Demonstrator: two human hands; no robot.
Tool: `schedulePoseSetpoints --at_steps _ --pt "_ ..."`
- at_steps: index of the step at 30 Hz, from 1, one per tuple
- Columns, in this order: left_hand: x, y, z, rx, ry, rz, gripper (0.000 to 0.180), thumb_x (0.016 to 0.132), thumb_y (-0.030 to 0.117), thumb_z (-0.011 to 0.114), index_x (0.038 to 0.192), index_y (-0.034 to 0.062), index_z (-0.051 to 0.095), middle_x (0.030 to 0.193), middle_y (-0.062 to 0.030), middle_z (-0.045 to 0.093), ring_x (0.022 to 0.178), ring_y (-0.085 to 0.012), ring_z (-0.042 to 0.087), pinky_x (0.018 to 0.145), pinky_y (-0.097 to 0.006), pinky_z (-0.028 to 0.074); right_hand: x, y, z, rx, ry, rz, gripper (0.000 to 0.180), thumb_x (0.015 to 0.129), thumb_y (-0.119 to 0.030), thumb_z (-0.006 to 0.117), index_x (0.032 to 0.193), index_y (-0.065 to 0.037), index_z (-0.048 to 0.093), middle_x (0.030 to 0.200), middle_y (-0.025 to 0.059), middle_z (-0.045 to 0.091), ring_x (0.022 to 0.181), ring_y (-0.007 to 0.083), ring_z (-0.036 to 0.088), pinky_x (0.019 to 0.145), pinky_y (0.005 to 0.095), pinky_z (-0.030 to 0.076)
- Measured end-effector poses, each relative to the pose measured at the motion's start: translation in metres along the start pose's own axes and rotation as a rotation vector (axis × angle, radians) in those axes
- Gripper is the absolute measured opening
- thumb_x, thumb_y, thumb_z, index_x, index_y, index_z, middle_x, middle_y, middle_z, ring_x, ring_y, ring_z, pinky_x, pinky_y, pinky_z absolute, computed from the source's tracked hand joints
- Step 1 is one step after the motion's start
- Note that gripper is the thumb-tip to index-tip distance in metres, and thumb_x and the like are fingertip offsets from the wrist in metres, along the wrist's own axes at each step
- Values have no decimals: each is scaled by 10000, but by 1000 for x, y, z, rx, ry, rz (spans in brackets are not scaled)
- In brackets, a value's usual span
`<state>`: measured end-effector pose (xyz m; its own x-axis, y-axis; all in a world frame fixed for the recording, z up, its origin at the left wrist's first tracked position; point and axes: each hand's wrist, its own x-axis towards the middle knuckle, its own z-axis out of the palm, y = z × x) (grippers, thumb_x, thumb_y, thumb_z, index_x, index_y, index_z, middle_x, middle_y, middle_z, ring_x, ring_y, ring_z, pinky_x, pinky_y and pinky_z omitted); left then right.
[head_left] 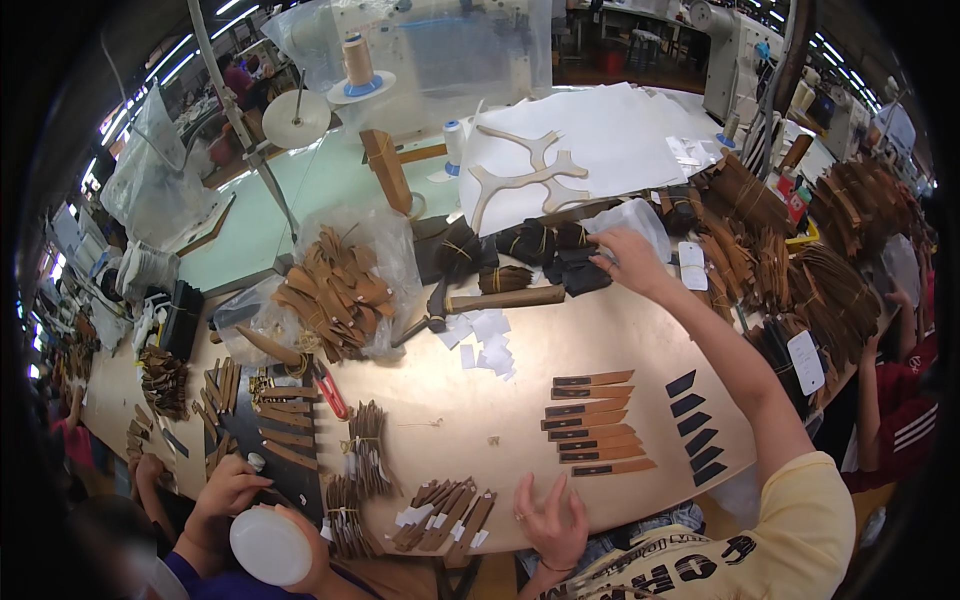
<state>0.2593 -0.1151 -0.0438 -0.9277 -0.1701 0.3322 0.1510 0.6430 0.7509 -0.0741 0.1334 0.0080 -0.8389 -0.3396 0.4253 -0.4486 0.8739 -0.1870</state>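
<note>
My right arm stretches forward over the table. Its hand is closed at the edge of a stack of black leather pieces, fingertips pressed on them. Near the front edge of the table lies my left hand, fingers spread and holding nothing. Just beyond it, brown leather straps with dark strips on their left ends lie in an overlapping column. To their right, several small black slanted pieces form another column. Tied dark bundles sit beside my right hand.
A hammer lies near white paper slips. Brown pieces fill a plastic bag. Tied strap bundles and red snips are left. A co-worker's hand works there. Brown bundles crowd the right side.
</note>
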Motion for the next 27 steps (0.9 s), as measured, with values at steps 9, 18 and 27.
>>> schedulePoseSetpoints --at_steps 9,18,27 --pt "6 6 -2 25 -5 -1 306 799 66 702 1105 64 711 1347 -232 476 1210 -398 490 964 -449 405 25 9 14 -106 -304 -203 243 863 -167 675 1085 -68 689 915 112 707 912 320 651 820 438 495" --pt "7 5 1 60 -22 1 298 799 82 701 1096 59 712 1341 -232 487 1225 -402 491 1017 -463 397 30 24 14 106 -271 -86 252 889 -172 642 1124 -104 702 937 137 718 886 338 678 781 456 517" --pt "6 5 1 95 -27 62 287 816 84 684 1101 64 712 1334 -223 493 1231 -397 488 1028 -473 382 37 8 13 -136 -386 -146 301 900 -189 645 1179 -83 684 924 163 711 879 346 674 758 460 520"
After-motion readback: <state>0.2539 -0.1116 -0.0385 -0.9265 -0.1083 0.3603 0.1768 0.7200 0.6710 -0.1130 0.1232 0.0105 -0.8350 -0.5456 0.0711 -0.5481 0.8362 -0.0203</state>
